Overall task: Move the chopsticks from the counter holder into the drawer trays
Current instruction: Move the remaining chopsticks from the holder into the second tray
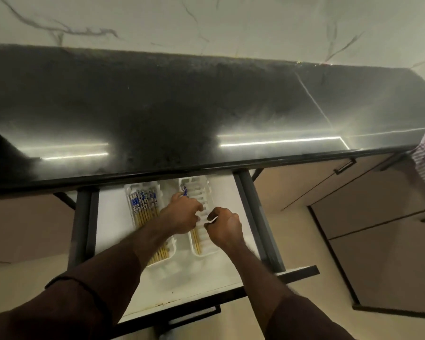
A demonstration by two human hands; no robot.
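- Drawer (pixel 113 217) stood pulled out below dark counter (pixel 182 106); two white trays lay side by side inside.
- Left tray (pixel 129 192) held a full row of chopsticks (pixel 142 204), blue-patterned ends toward counter.
- Right tray (pixel 206 190) held a few chopsticks (pixel 196 240).
- Left hand (pixel 182 215) lay over right tray w/ fingers curled; what it gripped couldn't be told.
- Right hand (pixel 225 228) pinched that tray's rim.
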